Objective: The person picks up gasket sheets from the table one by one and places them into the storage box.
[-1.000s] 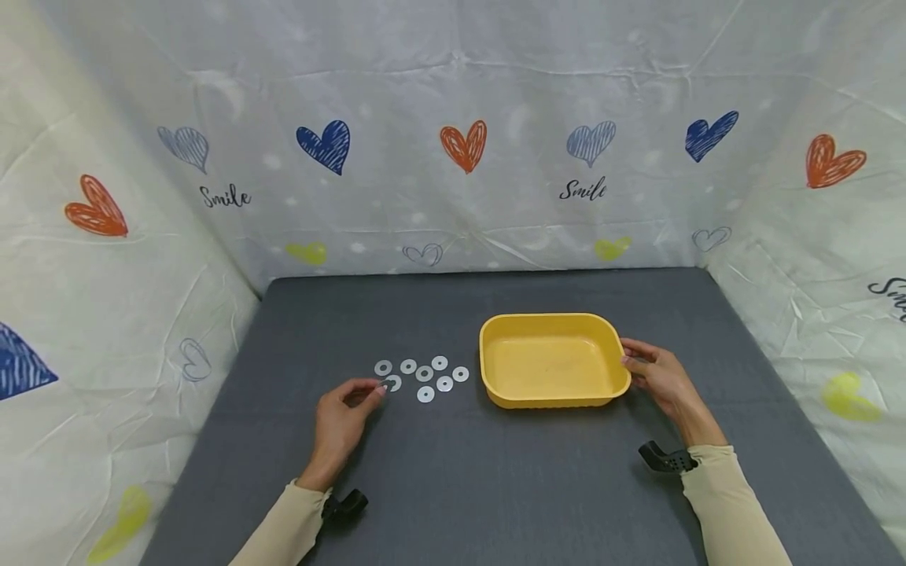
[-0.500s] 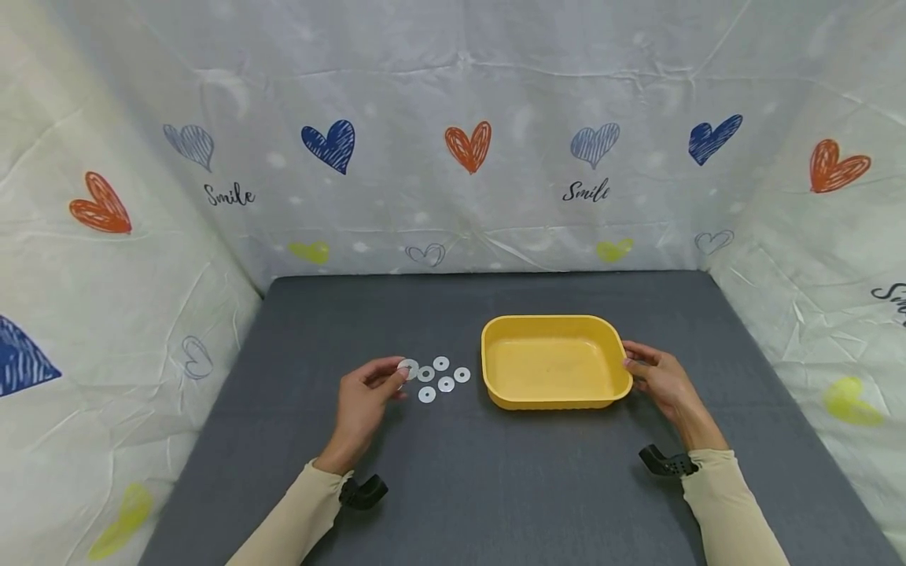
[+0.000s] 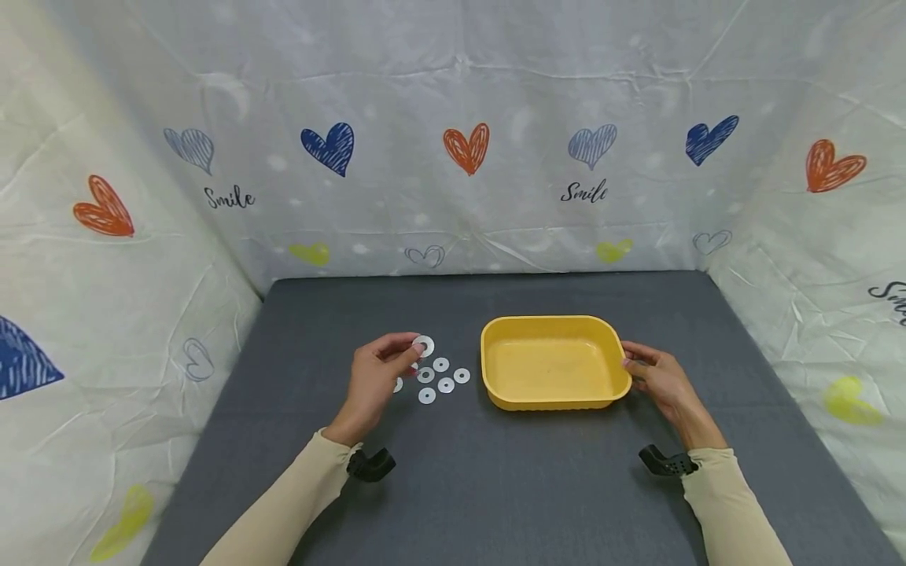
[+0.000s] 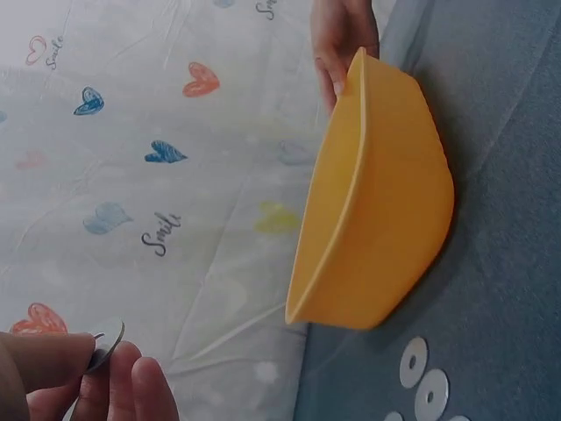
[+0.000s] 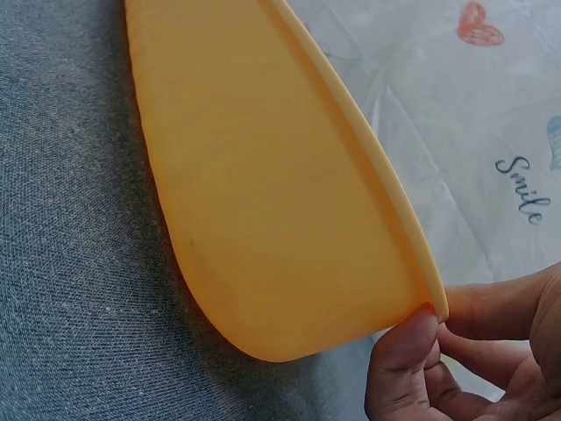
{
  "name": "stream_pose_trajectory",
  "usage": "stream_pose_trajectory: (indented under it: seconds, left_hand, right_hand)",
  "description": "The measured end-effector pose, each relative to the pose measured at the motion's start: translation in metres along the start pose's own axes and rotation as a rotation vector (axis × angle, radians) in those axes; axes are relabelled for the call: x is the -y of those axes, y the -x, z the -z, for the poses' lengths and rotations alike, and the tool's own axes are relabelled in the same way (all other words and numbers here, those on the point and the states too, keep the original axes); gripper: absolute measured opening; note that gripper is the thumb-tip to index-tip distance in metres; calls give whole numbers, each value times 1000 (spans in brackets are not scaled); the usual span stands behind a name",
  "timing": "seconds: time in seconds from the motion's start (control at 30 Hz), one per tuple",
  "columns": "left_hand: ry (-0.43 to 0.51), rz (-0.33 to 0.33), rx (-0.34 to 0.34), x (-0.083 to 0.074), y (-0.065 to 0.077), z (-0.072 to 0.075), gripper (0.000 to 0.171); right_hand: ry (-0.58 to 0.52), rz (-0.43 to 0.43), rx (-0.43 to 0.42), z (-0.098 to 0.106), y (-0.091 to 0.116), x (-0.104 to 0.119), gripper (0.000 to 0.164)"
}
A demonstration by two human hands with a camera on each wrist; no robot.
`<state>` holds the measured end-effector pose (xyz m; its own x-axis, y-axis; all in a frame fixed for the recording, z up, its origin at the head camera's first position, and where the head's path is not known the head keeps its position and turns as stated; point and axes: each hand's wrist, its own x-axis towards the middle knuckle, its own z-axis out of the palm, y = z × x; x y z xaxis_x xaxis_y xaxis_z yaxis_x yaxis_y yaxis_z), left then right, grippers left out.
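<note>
Starting at the left, a beige sleeve (image 3: 283,503) runs up to a black wrist device (image 3: 371,465), and beyond it lies the left hand (image 3: 378,377); this hand is grasping, with a flat metal washer (image 3: 429,343) pinched between thumb and finger; the left wrist view shows that washer tilted, clear of the table, its remaining fingers curled below; whether a second piece sits behind it cannot be told.

Beneath and just right of this hand, loose washers (image 3: 426,380) lie flat on the dark grey table (image 3: 495,487); seven can be counted from the head view, two of them partly covered by the fingers; they sit close together, left of the yellow tray (image 3: 555,365).

The tray stands upright, open side up, its long side running left to right; the held washer is apart from it; at the tray's right end the right hand (image 3: 664,377) grasps the rim, digits on both sides of the edge at a corner, as the right wrist view confirms; next come a second black device (image 3: 665,461) and the right sleeve (image 3: 732,503); behind everything hangs a pale sheet (image 3: 389,212) printed with hearts and "Smile".
</note>
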<state>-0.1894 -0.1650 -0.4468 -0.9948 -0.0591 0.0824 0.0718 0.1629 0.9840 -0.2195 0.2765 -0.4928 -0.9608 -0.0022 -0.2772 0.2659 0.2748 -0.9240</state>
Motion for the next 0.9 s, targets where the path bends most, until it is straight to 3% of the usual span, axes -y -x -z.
stream_pose_trajectory:
  seconds: [0.33,0.9]
  left_hand:
    - [38,30,72,-10,-15,-18,27]
    - [107,2,153,-30,-31,-48,28]
  right_hand:
    - [9,-8,9,-3,0,0,51]
    - [-30,-1,-8,-2,1,1,51]
